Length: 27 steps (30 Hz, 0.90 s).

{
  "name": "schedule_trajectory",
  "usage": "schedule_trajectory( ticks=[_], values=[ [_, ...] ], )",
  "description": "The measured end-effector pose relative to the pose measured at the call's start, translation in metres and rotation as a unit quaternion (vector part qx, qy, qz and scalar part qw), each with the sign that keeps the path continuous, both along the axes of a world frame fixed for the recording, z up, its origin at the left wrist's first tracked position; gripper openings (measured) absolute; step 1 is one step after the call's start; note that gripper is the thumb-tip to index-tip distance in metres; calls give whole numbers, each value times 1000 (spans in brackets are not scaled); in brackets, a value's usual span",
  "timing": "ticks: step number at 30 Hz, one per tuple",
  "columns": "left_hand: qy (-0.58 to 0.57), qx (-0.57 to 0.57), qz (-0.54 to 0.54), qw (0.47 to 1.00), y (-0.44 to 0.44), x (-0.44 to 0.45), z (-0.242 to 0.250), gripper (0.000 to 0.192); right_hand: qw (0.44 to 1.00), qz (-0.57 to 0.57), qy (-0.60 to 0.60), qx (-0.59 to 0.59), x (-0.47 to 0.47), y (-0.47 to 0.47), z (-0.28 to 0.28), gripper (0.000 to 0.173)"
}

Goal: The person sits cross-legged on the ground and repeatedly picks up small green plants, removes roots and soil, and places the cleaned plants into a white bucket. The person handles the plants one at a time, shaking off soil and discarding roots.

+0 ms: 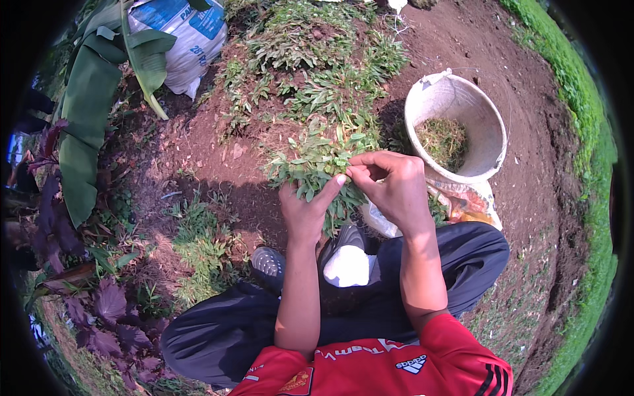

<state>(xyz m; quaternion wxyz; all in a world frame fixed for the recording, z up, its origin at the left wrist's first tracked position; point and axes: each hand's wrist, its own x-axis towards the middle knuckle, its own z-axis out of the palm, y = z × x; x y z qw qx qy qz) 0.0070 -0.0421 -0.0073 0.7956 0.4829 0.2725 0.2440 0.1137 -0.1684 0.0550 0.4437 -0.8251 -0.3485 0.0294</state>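
A clump of leafy green plants (pixel 317 153) is held up in front of me, above the soil. My left hand (pixel 307 208) grips the clump from below, its thumb laid across the leaves. With thumb and forefinger together, my right hand (pixel 391 183) pinches at the clump's right side; what exactly lies between those fingertips is too small to tell. More uprooted-looking green plants (pixel 322 89) lie in a heap beyond the clump. A whitish bucket (pixel 488 123) with a wire handle stands to the right, holding dry grass and weeds (pixel 442 143).
Printed plastic sacking (pixel 475 200) lies beside the bucket. At the upper left are a white and blue woven sack (pixel 190 54) and large banana leaves (pixel 89 123). Purple-leaved plants (pixel 111 302) grow at the left. Low greenery (pixel 203 247) grows near my left shoe (pixel 267 265).
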Motion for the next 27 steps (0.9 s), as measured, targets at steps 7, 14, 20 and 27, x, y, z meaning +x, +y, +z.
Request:
schedule_trajectory(
  ticks=[7,14,20,27],
  values=[
    [-8,8,5,1000,4,-6,-8,35,999,9,26,-29,-1,0,-3,21],
    [-4,-14,-4,1000,3,-7,-2,30,997,30,65,-24,3,-9,-1,19],
    [-1,21,-17,1000,6,-4,3,34,954,43,292,58,17,-14,-8,18],
    [10,5,-2,1000,17,-11,7,34,945,4,292,148,24,-26,3,11]
  ],
)
